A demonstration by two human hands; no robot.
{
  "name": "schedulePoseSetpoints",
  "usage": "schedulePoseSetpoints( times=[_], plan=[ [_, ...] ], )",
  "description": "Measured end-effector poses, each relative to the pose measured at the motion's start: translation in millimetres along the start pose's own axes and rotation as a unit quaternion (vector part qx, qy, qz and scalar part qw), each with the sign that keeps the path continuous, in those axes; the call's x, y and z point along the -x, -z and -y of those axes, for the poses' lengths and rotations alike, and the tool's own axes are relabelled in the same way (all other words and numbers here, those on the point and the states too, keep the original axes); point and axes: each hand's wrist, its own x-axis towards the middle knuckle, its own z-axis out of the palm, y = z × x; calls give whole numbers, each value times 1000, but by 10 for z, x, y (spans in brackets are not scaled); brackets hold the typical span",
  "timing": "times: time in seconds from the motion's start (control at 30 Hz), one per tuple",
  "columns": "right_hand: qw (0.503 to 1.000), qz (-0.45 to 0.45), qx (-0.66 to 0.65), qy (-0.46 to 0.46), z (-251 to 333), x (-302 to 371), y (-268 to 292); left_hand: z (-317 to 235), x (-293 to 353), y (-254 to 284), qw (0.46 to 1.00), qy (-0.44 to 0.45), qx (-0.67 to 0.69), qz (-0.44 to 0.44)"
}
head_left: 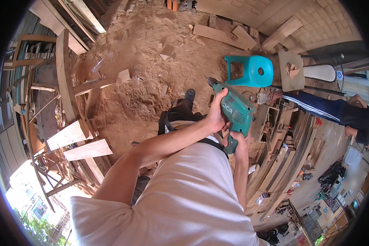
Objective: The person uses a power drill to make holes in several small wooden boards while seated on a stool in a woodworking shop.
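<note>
A green electric drill [238, 111] is held in both my hands in front of my body, its dark chuck [212, 81] turned toward the far left. My left hand [218, 112] wraps round the front of the drill body, with the thumb up by the chuck end. Round the rear handle my right hand [238, 141] is closed; the trigger is hidden by the fingers. A thin bit seems to stick out of the chuck, too small to make out well.
Beyond the drill stands a teal plastic stool [254, 71]. Long timber boards [274, 172] are stacked on the right, near another person [320, 107]. Wooden frames and planks [67, 78] lean at the left. Wood scraps [167, 53] lie on the dirt floor [139, 24].
</note>
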Motion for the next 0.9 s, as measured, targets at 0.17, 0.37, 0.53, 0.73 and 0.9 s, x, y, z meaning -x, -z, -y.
schedulePoseSetpoints(
  times=[0.17,0.37,0.53,0.73,0.9],
  plan=[
    [1000,-17,-11,-14,47,-33,22,-46,-3,-36,1000,10,-7,3],
    [999,-22,-7,-27,68,-88,-3,-41,-49,25,1000,19,1,3],
    [999,-16,-9,-38,22,-107,0,-25,-54,88,1000,19,-2,-10],
    [999,-18,-25,-41,-31,-107,-19,-19,-51,81,999,5,-2,-43],
    [999,-21,-20,-45,-48,-116,-30,-9,-51,99,999,8,2,-46]
  ],
)
